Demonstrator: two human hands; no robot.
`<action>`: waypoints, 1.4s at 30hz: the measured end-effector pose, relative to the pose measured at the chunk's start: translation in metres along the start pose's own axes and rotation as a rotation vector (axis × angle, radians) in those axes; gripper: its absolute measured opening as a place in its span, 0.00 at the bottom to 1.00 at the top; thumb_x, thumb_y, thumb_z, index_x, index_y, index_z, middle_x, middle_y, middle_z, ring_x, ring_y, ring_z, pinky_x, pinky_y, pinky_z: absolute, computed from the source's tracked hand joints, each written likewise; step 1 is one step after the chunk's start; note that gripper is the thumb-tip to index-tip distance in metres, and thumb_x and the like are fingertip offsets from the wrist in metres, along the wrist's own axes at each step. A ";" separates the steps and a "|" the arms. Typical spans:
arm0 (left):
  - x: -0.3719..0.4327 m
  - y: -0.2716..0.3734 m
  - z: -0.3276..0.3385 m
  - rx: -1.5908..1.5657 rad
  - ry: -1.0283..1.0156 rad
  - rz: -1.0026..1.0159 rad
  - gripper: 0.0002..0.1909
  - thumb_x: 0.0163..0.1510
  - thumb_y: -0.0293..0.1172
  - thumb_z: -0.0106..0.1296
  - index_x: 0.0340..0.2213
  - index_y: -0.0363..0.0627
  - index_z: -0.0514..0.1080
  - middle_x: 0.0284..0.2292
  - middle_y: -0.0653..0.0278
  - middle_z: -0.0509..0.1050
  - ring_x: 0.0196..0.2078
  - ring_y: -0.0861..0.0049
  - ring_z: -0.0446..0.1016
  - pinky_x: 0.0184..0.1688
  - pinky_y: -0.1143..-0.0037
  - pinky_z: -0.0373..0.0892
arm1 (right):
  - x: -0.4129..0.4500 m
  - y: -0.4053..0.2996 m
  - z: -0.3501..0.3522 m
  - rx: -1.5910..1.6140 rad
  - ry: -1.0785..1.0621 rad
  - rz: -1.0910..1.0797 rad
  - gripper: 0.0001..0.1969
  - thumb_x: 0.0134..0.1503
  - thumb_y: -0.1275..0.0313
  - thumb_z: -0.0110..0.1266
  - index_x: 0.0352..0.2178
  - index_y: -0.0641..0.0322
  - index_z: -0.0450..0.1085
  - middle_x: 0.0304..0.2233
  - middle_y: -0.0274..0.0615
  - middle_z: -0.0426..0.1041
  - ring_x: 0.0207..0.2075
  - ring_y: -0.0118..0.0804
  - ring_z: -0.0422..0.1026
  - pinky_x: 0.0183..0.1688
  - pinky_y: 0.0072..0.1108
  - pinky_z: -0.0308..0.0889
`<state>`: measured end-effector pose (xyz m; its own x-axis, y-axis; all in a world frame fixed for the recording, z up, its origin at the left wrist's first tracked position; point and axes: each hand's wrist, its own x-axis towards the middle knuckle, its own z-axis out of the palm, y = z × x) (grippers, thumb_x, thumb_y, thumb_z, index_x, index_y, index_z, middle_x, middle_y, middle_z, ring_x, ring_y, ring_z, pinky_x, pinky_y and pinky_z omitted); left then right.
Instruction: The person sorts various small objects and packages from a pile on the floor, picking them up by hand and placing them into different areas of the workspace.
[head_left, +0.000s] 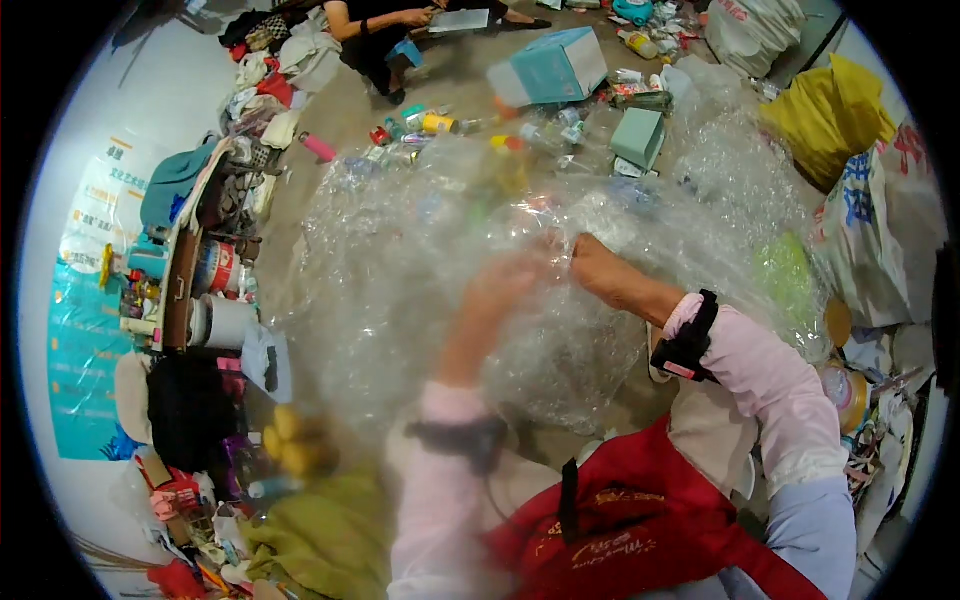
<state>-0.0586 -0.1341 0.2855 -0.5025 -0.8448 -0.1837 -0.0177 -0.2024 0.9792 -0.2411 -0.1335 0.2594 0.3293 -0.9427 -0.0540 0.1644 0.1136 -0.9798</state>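
A large heap of clear, crinkled plastic film (405, 300) spreads over the floor before me and reaches up toward the right. My right hand (607, 271) has its fingers closed on the film near the middle of the view. Close beside it, my left hand (504, 289) is blurred by motion over the same film; its grip cannot be made out. Plastic bottles (439, 124) lie behind the heap, some showing dimly through it. A light-green box (637, 139) lies at the film's far edge. A red apron (600, 510) covers my lap.
Another person (375, 30) sits at the far side, holding a flat pale item. A blue-and-white carton (555, 66) lies behind the bottles. To the right are a yellow sack (832, 120) and white woven sacks (885, 232). A cluttered wooden cabinet (180, 292) stands left, near olive cloth (322, 532).
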 end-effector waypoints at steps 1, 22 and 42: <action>-0.001 -0.002 0.000 0.040 0.045 -0.007 0.18 0.53 0.42 0.45 0.38 0.41 0.71 0.37 0.64 0.72 0.38 0.77 0.68 0.42 0.77 0.63 | 0.000 0.004 0.000 0.000 -0.003 0.000 0.14 0.50 0.67 0.53 0.36 0.66 0.70 0.35 0.37 0.72 0.36 0.27 0.68 0.43 0.21 0.62; 0.000 -0.011 -0.001 0.067 0.244 0.293 0.22 0.60 0.43 0.33 0.40 0.39 0.69 0.38 0.63 0.73 0.39 0.78 0.69 0.42 0.77 0.64 | -0.001 0.026 -0.008 0.053 0.131 0.093 0.24 0.57 0.54 0.43 0.48 0.60 0.63 0.43 0.36 0.67 0.41 0.31 0.65 0.40 0.23 0.63; -0.002 0.007 0.001 -0.073 0.197 0.319 0.20 0.59 0.38 0.32 0.41 0.37 0.69 0.39 0.58 0.73 0.41 0.75 0.71 0.45 0.75 0.64 | 0.010 0.025 -0.016 -0.076 0.136 0.281 0.12 0.55 0.62 0.39 0.22 0.55 0.62 0.20 0.28 0.59 0.22 0.24 0.57 0.27 0.21 0.58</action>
<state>-0.0587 -0.1336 0.2925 -0.2973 -0.9485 0.1090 0.1784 0.0569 0.9823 -0.2488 -0.1455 0.2312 0.2240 -0.9117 -0.3445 0.0128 0.3562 -0.9343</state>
